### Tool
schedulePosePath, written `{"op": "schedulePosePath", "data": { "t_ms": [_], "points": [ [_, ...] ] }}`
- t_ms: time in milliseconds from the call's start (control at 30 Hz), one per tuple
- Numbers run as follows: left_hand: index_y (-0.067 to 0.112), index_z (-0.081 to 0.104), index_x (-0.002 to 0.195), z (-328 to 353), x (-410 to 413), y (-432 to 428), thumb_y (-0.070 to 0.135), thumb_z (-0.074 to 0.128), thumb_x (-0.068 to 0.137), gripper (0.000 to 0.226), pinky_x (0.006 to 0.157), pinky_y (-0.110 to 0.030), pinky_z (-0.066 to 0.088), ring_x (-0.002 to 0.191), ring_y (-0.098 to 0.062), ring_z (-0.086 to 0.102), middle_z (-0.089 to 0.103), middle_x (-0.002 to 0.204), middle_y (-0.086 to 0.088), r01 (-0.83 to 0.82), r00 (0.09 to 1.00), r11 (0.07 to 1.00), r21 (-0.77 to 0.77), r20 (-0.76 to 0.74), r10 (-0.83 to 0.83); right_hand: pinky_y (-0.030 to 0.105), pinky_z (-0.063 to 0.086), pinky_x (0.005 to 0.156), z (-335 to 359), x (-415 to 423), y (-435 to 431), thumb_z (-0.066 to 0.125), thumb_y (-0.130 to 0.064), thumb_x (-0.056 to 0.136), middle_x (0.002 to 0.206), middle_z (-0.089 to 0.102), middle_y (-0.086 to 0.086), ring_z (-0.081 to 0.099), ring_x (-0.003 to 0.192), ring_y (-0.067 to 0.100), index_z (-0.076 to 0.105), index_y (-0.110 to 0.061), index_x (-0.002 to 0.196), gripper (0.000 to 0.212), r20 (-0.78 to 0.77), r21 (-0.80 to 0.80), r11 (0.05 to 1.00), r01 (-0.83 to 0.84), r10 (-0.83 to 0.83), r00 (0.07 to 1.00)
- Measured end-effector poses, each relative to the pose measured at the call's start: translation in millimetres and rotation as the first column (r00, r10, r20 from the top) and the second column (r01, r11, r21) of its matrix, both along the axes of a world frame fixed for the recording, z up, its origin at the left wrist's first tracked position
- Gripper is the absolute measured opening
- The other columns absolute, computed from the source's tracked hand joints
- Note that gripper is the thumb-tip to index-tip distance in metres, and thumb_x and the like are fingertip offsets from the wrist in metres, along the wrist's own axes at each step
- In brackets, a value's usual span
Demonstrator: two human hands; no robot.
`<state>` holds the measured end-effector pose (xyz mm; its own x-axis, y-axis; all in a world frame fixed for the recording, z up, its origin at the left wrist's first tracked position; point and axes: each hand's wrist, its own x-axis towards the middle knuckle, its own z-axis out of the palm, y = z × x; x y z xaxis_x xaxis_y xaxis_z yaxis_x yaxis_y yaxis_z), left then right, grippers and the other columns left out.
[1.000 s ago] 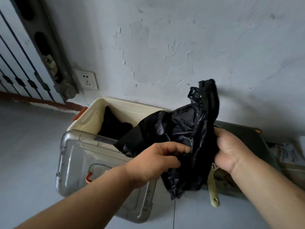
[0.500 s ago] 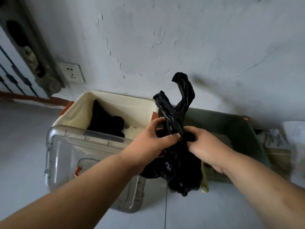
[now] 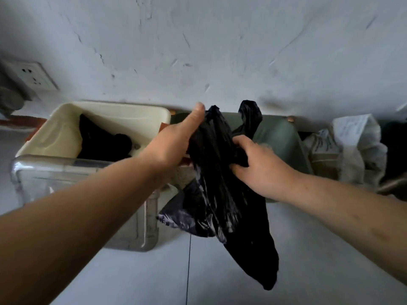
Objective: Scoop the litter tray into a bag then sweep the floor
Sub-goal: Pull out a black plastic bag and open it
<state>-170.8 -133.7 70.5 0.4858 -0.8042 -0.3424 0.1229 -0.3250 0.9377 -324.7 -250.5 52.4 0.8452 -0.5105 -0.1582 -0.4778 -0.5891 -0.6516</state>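
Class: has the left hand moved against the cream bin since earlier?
Yes. The left hand, gripping the black bag, has shifted toward the wall, its thumb now level with the cream bin's far corner.

Dim, cool, bluish light, flat overall. Soft shadow on wall (image 3: 284, 102) just right of black bag (image 3: 220, 186); faint sheen on its folds. Wide-angle bending at edges, socket (image 3: 33, 75) skewed. Slight blur, fine detail soft
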Motion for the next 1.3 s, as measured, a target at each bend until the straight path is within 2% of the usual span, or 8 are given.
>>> {"op": "schedulePosePath", "data": {
  "t_ms": [100, 200, 533, 667, 800, 1000, 1133, 1300],
  "points": [
    [0.015, 0.069, 0.102, -7.2, -21.5, -10.7, 0.017, 0.063, 0.086, 0.017, 0.081, -0.035, 0.058, 0.088, -0.022, 0.072, 0.075, 0.093, -0.007, 0.033, 0.945, 0.994, 0.104, 0.321, -0.065, 0.037, 0.054, 0.082, -12.4, -15.4, -5.1, 0.061, -0.033, 0.089, 0.102, 0.067, -0.007, 0.065, 0.091, 0.01, 0.046, -0.033, 0.123, 0.036, 0.033, 0.067, 0.996, -0.058, 0.056, 0.998],
    [0.01, 0.07, 0.09, -24.5, -42.1, -13.4, -0.001, 0.055, 0.085, 0.019, 0.063, -0.021, 0.051, 0.072, -0.017, 0.064, 0.073, 0.084, -0.011, -0.125, 0.895, 0.977, 0.172, 0.444, 0.037, 0.022, 0.053, 0.076, -24.0, -33.5, -6.7, 0.063, -0.047, 0.086, 0.093, 0.066, -0.015, 0.063, 0.086, -0.002, 0.058, -0.035, 0.105, 0.023, -0.007, 0.176, 0.958, -0.229, 0.233, 0.972],
    [0.014, 0.067, 0.102, -99.6, -77.4, 22.9, 0.002, 0.061, 0.086, 0.021, 0.035, -0.012, 0.034, 0.035, 0.001, 0.048, 0.065, 0.075, -0.002, -0.61, 0.785, 0.743, 0.274, 0.337, 0.52, 0.038, 0.053, 0.061, -76.0, -65.4, -22.5, 0.049, -0.064, 0.085, 0.064, 0.058, 0.016, 0.065, 0.062, 0.025, 0.059, 0.001, 0.075, 0.066, -0.176, 0.332, 0.881, -0.336, 0.408, 0.896],
    [0.017, 0.056, 0.121, -101.1, -86.2, 28.0, 0.044, 0.066, 0.087, 0.045, 0.056, -0.024, 0.042, 0.066, -0.009, 0.055, 0.061, 0.091, 0.001, -0.616, 0.784, 0.691, 0.379, 0.209, 0.584, 0.026, 0.053, 0.051, -95.1, -60.1, -20.1, 0.064, -0.047, 0.086, 0.058, 0.061, 0.002, 0.066, 0.053, 0.016, 0.062, -0.01, 0.069, 0.041, -0.168, 0.427, 0.867, -0.258, 0.357, 0.919],
    [0.024, 0.055, 0.129, -84.0, -105.3, 31.2, 0.077, 0.065, 0.06, 0.088, 0.064, -0.033, 0.059, 0.091, -0.021, 0.072, 0.068, 0.115, 0.0, -0.367, 0.878, 0.825, 0.429, -0.133, 0.46, 0.025, 0.055, 0.048, -102.0, -58.3, -9.7, 0.066, -0.044, 0.085, 0.058, 0.059, 0.001, 0.063, 0.048, 0.012, 0.061, -0.012, 0.07, 0.036, -0.113, 0.439, 0.861, -0.257, 0.336, 0.935],
    [0.004, 0.07, 0.088, -103.5, -124.9, 19.2, 0.007, 0.066, 0.082, 0.008, 0.057, -0.033, 0.057, 0.061, -0.021, 0.069, 0.073, 0.075, -0.014, -0.4, 0.886, 0.775, 0.489, -0.008, 0.463, 0.038, 0.058, 0.053, -102.4, -70.0, -2.5, 0.065, -0.043, 0.086, 0.06, 0.064, -0.002, 0.067, 0.054, 0.018, 0.06, -0.018, 0.068, 0.031, -0.066, 0.44, 0.865, -0.242, 0.3, 0.952],
    [-0.002, 0.065, 0.075, -107.2, -120.5, 18.8, -0.012, 0.048, 0.079, 0.019, 0.05, -0.024, 0.05, 0.046, -0.017, 0.057, 0.062, 0.062, -0.011, -0.577, 0.68, 0.711, 0.402, -0.246, 0.691, 0.033, 0.057, 0.058, -101.9, -80.6, -15.6, 0.058, -0.051, 0.087, 0.061, 0.067, 0.001, 0.064, 0.051, 0.009, 0.058, -0.016, 0.068, 0.039, -0.189, 0.268, 0.935, -0.232, 0.287, 0.939],
    [-0.001, 0.07, 0.097, -88.9, -124.9, 18.5, -0.007, 0.057, 0.077, 0.024, 0.071, -0.035, 0.058, 0.083, -0.029, 0.072, 0.074, 0.089, -0.016, -0.363, 0.901, 0.912, 0.19, -0.177, 0.396, 0.016, 0.048, 0.064, -89.1, -88.5, -17.3, 0.057, -0.07, 0.072, 0.084, 0.06, -0.014, 0.058, 0.075, -0.001, 0.053, -0.034, 0.094, 0.043, 0.051, 0.223, 0.966, -0.133, 0.124, 0.991]
  ]
}}
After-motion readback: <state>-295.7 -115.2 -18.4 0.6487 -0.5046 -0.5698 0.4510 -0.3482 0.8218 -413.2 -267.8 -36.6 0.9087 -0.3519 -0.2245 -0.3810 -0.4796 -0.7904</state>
